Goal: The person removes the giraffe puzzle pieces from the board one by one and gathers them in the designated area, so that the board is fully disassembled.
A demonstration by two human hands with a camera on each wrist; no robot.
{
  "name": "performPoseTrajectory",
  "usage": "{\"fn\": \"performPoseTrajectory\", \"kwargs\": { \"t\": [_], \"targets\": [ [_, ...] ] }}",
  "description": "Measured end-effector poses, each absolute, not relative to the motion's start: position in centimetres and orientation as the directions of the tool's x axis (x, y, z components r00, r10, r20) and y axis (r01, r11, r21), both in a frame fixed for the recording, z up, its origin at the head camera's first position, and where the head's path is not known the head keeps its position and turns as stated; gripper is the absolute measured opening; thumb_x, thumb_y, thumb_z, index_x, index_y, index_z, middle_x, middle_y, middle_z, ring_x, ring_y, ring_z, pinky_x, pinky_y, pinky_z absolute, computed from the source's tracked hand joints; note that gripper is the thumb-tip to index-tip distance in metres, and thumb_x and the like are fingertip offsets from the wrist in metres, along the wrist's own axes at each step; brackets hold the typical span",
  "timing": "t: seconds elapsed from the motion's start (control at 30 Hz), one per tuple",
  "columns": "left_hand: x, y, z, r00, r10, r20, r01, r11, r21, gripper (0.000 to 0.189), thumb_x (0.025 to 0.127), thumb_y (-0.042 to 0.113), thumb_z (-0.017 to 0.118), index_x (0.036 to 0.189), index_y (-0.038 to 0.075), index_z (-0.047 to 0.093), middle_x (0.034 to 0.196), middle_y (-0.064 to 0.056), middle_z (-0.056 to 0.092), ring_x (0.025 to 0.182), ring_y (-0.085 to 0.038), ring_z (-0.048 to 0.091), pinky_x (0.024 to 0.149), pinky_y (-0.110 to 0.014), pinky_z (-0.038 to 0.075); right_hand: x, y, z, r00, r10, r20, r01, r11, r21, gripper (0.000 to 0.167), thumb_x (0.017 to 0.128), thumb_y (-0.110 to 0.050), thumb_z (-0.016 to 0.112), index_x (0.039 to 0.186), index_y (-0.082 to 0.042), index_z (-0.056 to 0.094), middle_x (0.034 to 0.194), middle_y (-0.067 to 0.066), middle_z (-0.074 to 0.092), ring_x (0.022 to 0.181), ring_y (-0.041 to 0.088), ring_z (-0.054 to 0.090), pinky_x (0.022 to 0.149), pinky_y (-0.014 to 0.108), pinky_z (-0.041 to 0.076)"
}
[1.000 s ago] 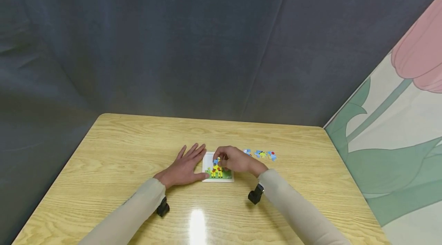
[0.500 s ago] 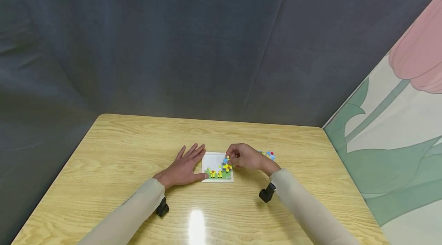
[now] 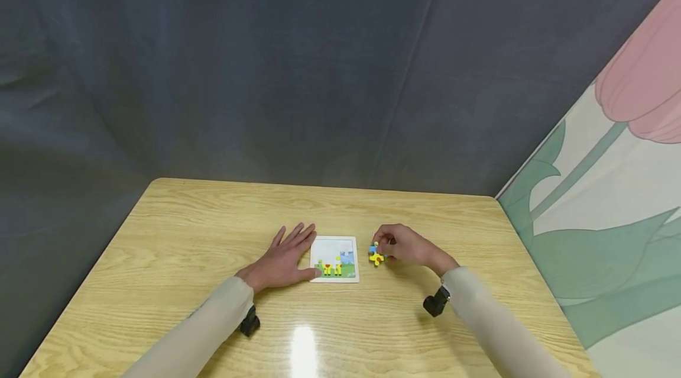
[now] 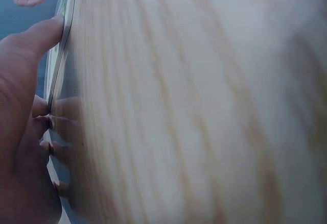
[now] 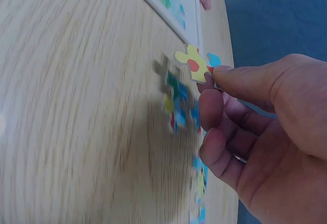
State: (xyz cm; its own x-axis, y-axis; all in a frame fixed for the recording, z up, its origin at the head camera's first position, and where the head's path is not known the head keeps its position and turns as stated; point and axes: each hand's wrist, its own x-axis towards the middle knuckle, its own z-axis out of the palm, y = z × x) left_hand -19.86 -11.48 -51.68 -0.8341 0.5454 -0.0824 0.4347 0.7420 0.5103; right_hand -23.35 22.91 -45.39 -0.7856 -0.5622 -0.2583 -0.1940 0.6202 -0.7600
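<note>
My right hand pinches a jigsaw piece between thumb and fingers, just right of the puzzle tray. Yellow with red spots and some blue, the jigsaw piece is raised above the table in the right wrist view. The white-framed puzzle tray lies flat, with fitted pieces along its bottom and up its right side: green ground, yellow legs, a bit of blue sky. Spread flat at the tray's left side, my left hand rests with its thumb on the frame's lower left edge.
Loose jigsaw pieces lie on the table below the right hand, and several more pieces lie farther along; the hand hides them in the head view. A dark curtain hangs behind the wooden table.
My right hand has moved from over the tray to the right, carrying the yellow jigsaw piece off it. The left hand and the tray have stayed in place.
</note>
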Motion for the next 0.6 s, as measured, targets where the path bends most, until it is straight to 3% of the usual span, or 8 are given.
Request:
{"fn": "performPoseTrajectory", "kwargs": {
  "t": [0.3,0.6],
  "targets": [
    [-19.7,-11.6,-51.6,-0.835,0.545,-0.083,0.433,0.742,0.512,0.094,0.102,0.064,0.059,0.171,0.011,0.024,0.182,-0.003,0.012,0.171,-0.031,0.007,0.136,-0.064,-0.002,-23.2,25.8,-45.4,-0.799,-0.552,-0.237,-0.204,0.620,-0.758,0.015,0.107,-0.004,0.060,0.116,0.007,0.065,0.091,0.012,0.064,0.071,0.019,0.052,0.061,0.026,0.047],
    [-19.8,-11.5,-51.7,-0.837,0.542,-0.079,0.431,0.740,0.516,0.094,0.102,0.063,0.060,0.171,0.010,0.024,0.182,-0.003,0.013,0.171,-0.031,0.007,0.136,-0.064,-0.002,-23.1,27.4,-45.7,-0.819,-0.520,-0.242,-0.210,0.664,-0.717,0.013,0.106,-0.001,0.060,0.114,0.006,0.066,0.092,0.010,0.067,0.071,0.011,0.051,0.060,0.022,0.045]
  ]
}}
